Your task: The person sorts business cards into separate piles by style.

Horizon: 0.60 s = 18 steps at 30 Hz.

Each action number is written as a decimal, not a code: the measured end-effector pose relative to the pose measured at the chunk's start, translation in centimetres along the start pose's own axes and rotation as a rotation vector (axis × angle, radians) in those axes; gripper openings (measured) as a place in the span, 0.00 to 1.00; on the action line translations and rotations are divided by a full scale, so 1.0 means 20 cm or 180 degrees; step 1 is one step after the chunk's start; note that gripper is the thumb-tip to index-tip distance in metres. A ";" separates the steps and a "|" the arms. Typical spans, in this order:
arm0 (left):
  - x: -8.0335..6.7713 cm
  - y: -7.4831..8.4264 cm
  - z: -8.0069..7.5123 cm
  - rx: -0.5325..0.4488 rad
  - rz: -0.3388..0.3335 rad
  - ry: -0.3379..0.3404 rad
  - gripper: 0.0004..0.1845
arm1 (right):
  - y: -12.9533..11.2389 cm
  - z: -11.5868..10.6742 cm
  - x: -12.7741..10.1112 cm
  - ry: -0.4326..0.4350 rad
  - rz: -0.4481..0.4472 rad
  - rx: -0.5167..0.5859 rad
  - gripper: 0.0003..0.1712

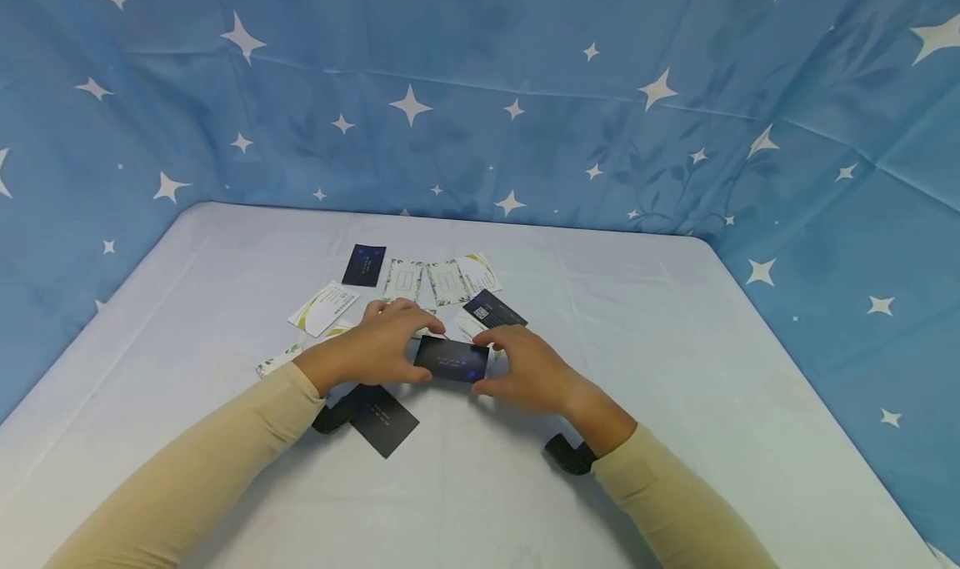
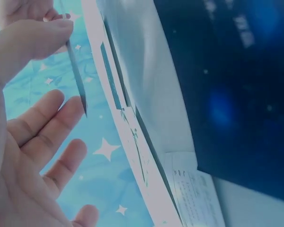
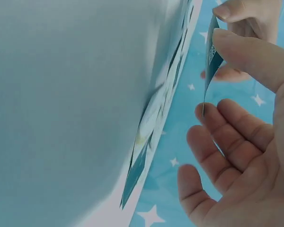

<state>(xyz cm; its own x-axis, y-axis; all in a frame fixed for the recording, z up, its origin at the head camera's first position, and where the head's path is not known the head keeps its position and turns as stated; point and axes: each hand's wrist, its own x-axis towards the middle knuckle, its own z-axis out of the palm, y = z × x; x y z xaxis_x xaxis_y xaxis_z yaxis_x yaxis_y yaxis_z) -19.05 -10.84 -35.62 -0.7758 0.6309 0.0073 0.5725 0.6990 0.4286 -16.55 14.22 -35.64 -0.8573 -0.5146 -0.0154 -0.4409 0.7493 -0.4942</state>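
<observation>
A dark blue card (image 1: 452, 359) sits just below the middle of the head view, raised a little above the table (image 1: 675, 369) and held by its two short ends between both hands. The left hand (image 1: 382, 348) pinches the card's left end, thumb under the near edge and fingers over the far edge; the right hand (image 1: 525, 369) pinches the right end in the same way. In the left wrist view the card shows edge-on as a thin dark strip (image 2: 78, 80) in the upper left, with the thumb pressed to its top and the other fingers spread loosely below it. In the right wrist view the card (image 3: 210, 66) hangs edge-on in the upper right, caught between thumb and forefinger, the remaining fingers relaxed.

Just under the left wrist, lower left of centre, another dark card (image 1: 384, 419) lies flat on the table. Beyond the hands, toward the upper middle, more cards are scattered: a dark one (image 1: 364, 265), a dark one with a white code (image 1: 494, 309), and several white cards with green borders (image 1: 405, 280). A blue cloth with white stars (image 1: 480, 94) stands behind the table.
</observation>
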 end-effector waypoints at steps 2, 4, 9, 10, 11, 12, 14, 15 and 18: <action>0.01 0.00 0.00 -0.0017 0.0003 0.0019 0.30 | 0.02 -0.02 -0.01 0.0037 0.0014 0.0066 0.33; 0.03 0.01 0.00 -0.0043 0.0035 0.0068 0.28 | 0.04 -0.03 -0.02 0.0080 0.0028 0.0111 0.34; 0.11 0.02 0.00 -0.0103 0.0033 0.0196 0.27 | 0.11 -0.09 -0.03 0.0233 0.0088 0.0145 0.33; 0.13 0.03 0.00 -0.0103 0.0014 0.0203 0.27 | 0.13 -0.11 -0.03 0.0260 0.0112 0.0139 0.33; 0.15 0.04 0.00 -0.0092 -0.0005 0.0208 0.27 | 0.15 -0.12 -0.03 0.0282 0.0145 0.0138 0.33; 0.18 0.04 0.00 -0.0083 -0.0022 0.0216 0.27 | 0.17 -0.14 -0.02 0.0301 0.0175 0.0141 0.33; 0.23 0.06 0.00 -0.0092 -0.0066 0.0214 0.27 | 0.21 -0.17 -0.01 0.0317 0.0250 0.0152 0.33; 0.27 0.06 0.00 -0.0100 -0.0095 0.0203 0.27 | 0.23 -0.19 -0.01 0.0323 0.0284 0.0161 0.33; 0.37 0.08 -0.01 -0.0131 -0.0128 0.0190 0.27 | 0.29 -0.24 0.02 0.0367 0.0387 0.0172 0.33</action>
<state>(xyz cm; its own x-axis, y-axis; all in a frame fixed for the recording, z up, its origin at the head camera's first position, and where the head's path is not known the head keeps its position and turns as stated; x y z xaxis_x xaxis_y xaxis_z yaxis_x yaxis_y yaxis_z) -23.92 -5.16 -34.80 -0.8132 0.5805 0.0426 0.5300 0.7082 0.4665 -20.79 20.43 -34.37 -0.9295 -0.3682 0.0204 -0.3199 0.7779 -0.5409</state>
